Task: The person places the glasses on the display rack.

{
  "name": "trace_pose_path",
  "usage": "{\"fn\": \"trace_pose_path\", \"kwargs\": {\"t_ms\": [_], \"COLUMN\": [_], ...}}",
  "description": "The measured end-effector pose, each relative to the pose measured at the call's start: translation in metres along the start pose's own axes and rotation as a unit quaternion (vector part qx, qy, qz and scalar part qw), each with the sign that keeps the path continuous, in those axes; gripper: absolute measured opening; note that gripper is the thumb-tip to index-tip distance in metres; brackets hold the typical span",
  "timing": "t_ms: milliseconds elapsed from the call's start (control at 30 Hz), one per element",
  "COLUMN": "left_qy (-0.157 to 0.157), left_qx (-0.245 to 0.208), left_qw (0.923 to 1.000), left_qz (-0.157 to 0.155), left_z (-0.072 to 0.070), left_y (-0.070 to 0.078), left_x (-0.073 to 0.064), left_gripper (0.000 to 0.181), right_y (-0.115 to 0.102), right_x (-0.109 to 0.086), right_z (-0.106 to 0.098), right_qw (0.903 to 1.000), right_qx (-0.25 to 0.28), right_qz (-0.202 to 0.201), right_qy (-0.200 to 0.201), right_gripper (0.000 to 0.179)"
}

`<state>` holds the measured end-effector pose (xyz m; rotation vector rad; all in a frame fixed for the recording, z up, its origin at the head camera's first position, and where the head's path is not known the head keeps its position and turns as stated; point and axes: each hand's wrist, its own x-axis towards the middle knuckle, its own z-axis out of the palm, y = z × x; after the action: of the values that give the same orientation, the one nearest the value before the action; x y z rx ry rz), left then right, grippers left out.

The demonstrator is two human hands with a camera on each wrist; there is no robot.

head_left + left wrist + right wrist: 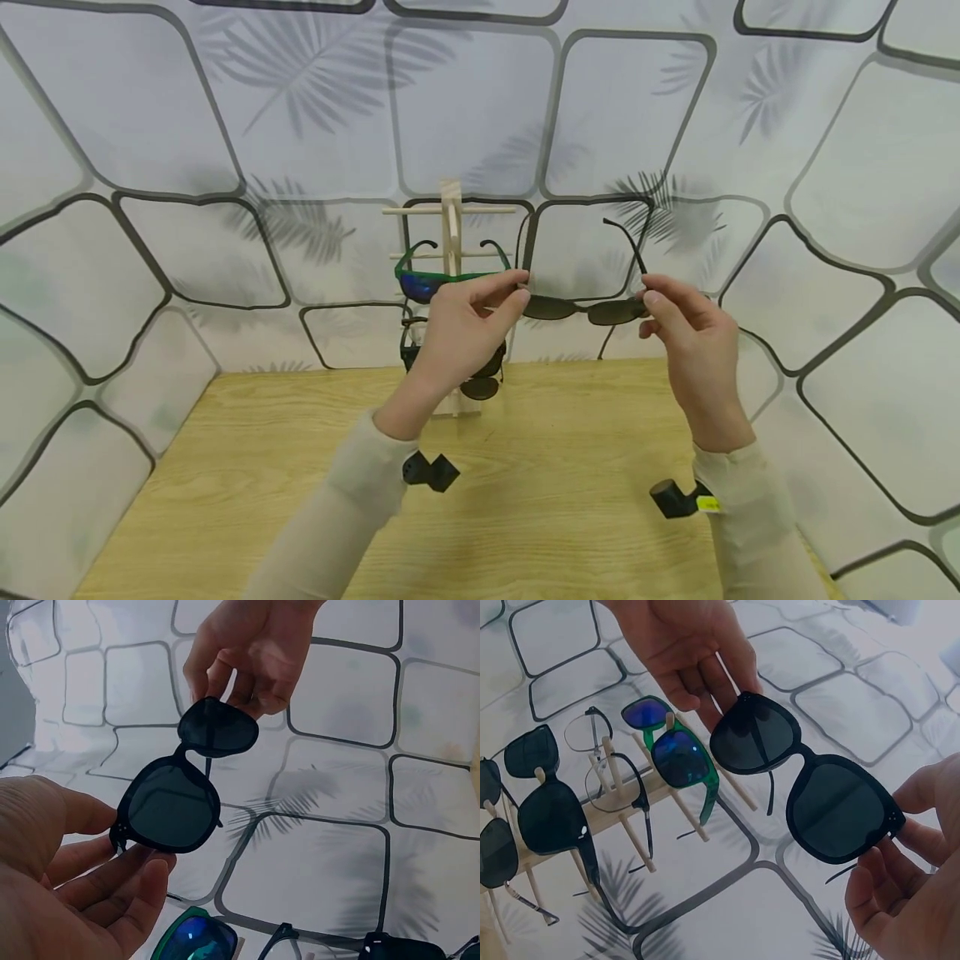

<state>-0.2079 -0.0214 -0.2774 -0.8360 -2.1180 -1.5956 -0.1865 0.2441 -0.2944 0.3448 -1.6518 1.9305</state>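
Black sunglasses (551, 308) with dark round lenses are held up in the air, arms unfolded and pointing away from me. My left hand (468, 321) pinches the frame at its left hinge. At the opposite hinge, my right hand (693, 350) pinches it between thumb and fingers. Just behind the left hand stands a wooden display rack (451, 218) with pegs. Green-framed sunglasses (681, 759) with blue mirrored lenses hang on an upper peg. Below them are clear-lens glasses (615, 784), black sunglasses (553, 817) and another dark-lensed pair (496, 851), partly hidden by my left hand in the head view.
The rack stands on a light wood table (540, 483) near its back edge. Patterned cloth walls (480, 108) enclose the table at the back and sides. The rack's topmost peg (411, 211) carries no glasses. A small black camera (431, 472) sits on each wrist.
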Motion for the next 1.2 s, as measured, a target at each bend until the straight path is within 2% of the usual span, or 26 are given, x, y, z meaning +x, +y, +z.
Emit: {"fn": "trace_pose_path", "kwargs": {"t_ms": [167, 633, 1000, 1200], "left_qy": [0.008, 0.037, 0.055, 0.070], "left_qx": [0.002, 0.014, 0.008, 0.026], "left_qw": [1.0000, 0.9992, 0.9984, 0.9971], "left_qz": [-0.006, 0.012, 0.000, 0.012], "left_z": [-0.011, -0.031, -0.052, -0.063], "left_y": [0.007, 0.018, 0.026, 0.029], "left_x": [0.000, 0.003, 0.006, 0.006], "left_gripper": [0.034, 0.030, 0.031, 0.030], "right_y": [-0.004, -0.010, -0.017, -0.020], "right_x": [0.005, 0.013, 0.024, 0.029], "right_z": [0.010, 0.030, 0.053, 0.063], "right_qw": [0.9999, 0.9989, 0.9971, 0.9960], "right_qx": [-0.001, 0.018, 0.033, 0.021], "right_qz": [-0.006, -0.023, -0.017, -0.021], "right_qy": [-0.010, -0.036, -0.066, -0.084], "right_gripper": [0.021, 0.025, 0.024, 0.026]}}
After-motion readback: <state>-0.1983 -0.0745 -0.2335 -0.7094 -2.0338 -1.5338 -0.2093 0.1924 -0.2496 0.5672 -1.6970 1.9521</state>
